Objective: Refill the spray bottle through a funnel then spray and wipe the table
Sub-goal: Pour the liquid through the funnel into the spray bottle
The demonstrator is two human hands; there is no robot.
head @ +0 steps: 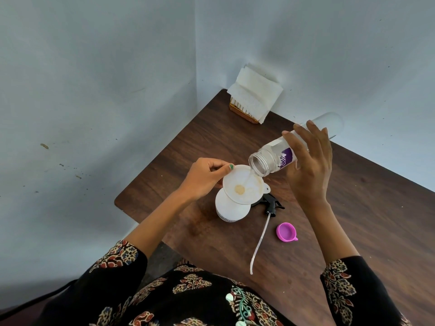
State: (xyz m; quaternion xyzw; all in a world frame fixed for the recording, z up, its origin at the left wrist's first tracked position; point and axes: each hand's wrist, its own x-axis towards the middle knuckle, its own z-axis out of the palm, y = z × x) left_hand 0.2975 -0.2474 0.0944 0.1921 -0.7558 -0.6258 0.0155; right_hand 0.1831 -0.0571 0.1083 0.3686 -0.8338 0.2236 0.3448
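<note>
Hiding the neck of the white spray bottle (231,209), the funnel (242,184) sits on top — only the bottle's lower body shows. Left hand (203,177) pinches the funnel rim. Right hand (308,161), fingers wrapped, tilts a clear bottle (282,154) mouth-down over it. Sprayer head (270,207) and pink cap (286,232) lie on the table (353,220).

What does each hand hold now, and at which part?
The right hand grips the tilted clear plastic bottle around its middle. The left hand pinches the rim of the white funnel on the white spray bottle.
</note>
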